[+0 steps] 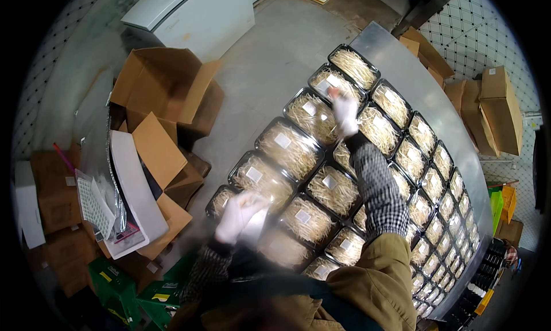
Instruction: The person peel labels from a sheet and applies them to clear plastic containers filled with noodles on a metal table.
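Rows of black plastic trays of bean sprouts (pixel 333 189), wrapped in clear film and mostly bearing small white labels, cover a metal table (pixel 387 51). My right hand (pixel 344 111), in a whitish glove, reaches over the upper rows; its fingertips are at a white label (pixel 323 87) on a wrapped tray (pixel 354 89). Whether it grips that label is unclear. My left hand (pixel 239 212), gloved and blurred, is over the near-left trays, its fingers bent together beside a pale sheet (pixel 255 225). The blur hides whether it holds the sheet.
Left of the table stand open cardboard boxes (pixel 159 81), a white foam box (pixel 137 193) holding plastic packaging and a green-and-white sheet, and green crates (pixel 112 283). A white chest (pixel 202 25) stands at the upper left. More cardboard boxes (pixel 501 111) lie beyond the table's right edge.
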A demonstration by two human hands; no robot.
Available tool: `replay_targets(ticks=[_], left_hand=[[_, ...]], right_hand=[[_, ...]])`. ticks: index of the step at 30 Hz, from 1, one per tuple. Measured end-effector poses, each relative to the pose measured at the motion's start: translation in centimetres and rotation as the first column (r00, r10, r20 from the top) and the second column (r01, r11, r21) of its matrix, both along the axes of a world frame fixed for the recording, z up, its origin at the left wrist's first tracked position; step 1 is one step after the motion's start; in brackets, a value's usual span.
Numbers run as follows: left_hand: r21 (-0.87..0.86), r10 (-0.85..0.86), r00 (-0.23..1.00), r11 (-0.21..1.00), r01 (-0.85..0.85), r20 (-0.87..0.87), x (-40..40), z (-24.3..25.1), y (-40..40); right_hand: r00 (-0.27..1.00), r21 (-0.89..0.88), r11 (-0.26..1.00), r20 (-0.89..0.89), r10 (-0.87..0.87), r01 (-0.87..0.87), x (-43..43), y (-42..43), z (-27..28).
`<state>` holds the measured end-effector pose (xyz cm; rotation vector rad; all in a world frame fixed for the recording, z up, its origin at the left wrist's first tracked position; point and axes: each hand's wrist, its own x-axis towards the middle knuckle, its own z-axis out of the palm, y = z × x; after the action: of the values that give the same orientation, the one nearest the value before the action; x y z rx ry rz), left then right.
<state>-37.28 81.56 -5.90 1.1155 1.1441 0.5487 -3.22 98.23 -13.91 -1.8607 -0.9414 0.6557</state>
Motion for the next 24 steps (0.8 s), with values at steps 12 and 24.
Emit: replay_targets(ticks=[12,24], left_hand=[[-0.264,-0.051,0.997,0.963,0.063,0.051,-8.2,0.4,-5.9],[-0.284,0.469,0.876,0.86,-0.424,0.114,-17.2,-3.1,-12.1]], right_hand=[[0.624,-0.239,0.838,0.768,-0.146,0.49,8.8,13.2,-2.8],[0.819,0.053,0.905,0.45,0.356,-0.422,-8.7,0.0,-3.2]])
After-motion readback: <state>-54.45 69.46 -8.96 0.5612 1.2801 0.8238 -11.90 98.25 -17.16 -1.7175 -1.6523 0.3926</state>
